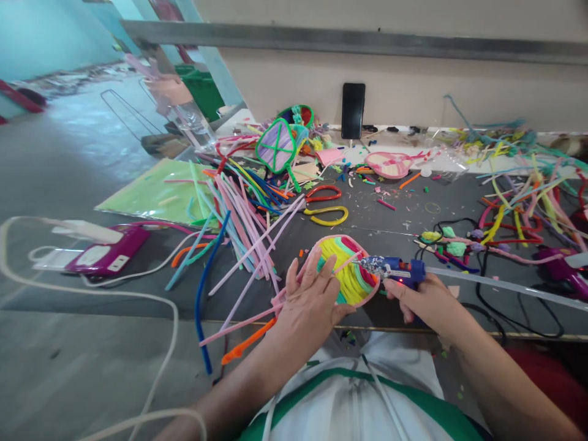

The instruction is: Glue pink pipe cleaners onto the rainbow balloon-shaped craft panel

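A rounded pipe-cleaner piece (351,285), yellow in the middle with pink, red and mint bands, lies at the table's front edge. My left hand (312,291) rests flat over its left part, fingers spread. In my right hand (416,300) is a blue glue gun (397,269), a clear glue stick (496,285) jutting from its back. The gun's nozzle points left, over the piece, beside a thin pink pipe cleaner lying across the yellow. Whether the nozzle touches it I cannot tell. Pink pipe cleaners (243,321) stick out from under my left hand.
Scissors (326,205) with red and yellow handles lie behind the piece. Loose pipe cleaners (239,214) spread to the left, more (519,208) to the right. A phone (353,111) leans at the back. A purple power strip (108,251) and white cable are at left.
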`<state>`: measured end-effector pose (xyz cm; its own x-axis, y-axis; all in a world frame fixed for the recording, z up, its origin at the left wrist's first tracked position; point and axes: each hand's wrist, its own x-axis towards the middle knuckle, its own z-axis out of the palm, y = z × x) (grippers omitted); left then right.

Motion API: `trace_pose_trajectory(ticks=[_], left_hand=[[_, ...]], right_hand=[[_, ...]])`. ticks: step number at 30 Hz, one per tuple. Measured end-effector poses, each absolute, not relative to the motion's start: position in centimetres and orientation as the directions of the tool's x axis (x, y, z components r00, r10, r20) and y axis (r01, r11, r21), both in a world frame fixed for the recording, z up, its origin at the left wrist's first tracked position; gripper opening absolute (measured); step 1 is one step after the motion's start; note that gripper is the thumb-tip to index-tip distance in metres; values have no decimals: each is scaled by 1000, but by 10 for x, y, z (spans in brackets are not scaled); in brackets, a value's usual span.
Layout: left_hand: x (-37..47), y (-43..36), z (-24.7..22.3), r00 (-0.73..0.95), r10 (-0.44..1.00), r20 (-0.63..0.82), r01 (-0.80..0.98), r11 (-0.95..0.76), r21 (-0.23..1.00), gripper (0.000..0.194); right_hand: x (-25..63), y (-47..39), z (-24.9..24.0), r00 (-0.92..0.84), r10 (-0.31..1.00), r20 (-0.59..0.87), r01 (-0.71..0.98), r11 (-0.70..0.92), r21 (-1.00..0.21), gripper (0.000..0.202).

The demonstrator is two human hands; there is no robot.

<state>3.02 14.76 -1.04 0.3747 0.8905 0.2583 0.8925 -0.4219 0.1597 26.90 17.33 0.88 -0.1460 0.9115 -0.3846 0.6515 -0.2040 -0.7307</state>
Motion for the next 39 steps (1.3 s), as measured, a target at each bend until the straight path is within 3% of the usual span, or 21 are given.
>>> trace_pose_trajectory(ticks=[5,10,39], left_hand=[[31,147,-9,361,901,240,900,-404,164,41],[31,147,-9,361,900,245,897,-407,171,42],[30,149,-12,379,884,274,882,-435,183,34]], right_hand=[[265,177,3,-145,916,-375,703,-171,-690,62],[264,179,-1,-170,922,-347,662,-154,-734,59],[263,182,-2,-158,919,-360,656,-175,-734,60]])
